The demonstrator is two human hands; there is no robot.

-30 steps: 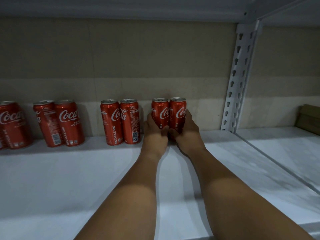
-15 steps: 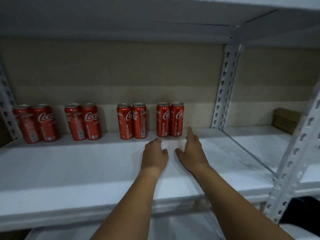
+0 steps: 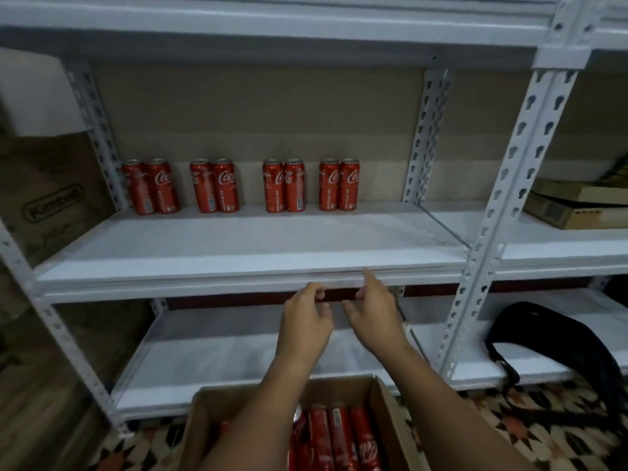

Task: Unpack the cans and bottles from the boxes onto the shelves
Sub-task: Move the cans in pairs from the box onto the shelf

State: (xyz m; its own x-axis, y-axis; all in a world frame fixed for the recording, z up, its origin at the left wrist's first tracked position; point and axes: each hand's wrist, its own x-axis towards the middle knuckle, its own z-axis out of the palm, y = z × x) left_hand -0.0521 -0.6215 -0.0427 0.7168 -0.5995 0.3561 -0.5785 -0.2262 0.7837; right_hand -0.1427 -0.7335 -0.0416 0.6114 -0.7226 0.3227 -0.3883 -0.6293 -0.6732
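Observation:
Several red cola cans stand upright in pairs along the back of the white middle shelf (image 3: 238, 253); the rightmost pair (image 3: 338, 185) is the nearest to the right upright. My left hand (image 3: 306, 321) and my right hand (image 3: 373, 311) hang side by side in front of the shelf's front edge, fingers loosely spread, holding nothing. Below my forearms an open cardboard box (image 3: 387, 416) holds more red cans (image 3: 336, 436) lying on their sides.
A perforated white upright (image 3: 503, 198) divides the shelving. A brown carton (image 3: 51, 198) stands at the left, flat boxes (image 3: 571, 205) lie on the right shelf, and a black bag (image 3: 557, 341) sits on the lower right shelf. The lower shelf (image 3: 221, 351) is bare. Patterned floor below.
Both hands let go of the rightmost pair of cans and pulled back from the shelf's rear to its front edge. The view has drawn back, bringing the box into sight.

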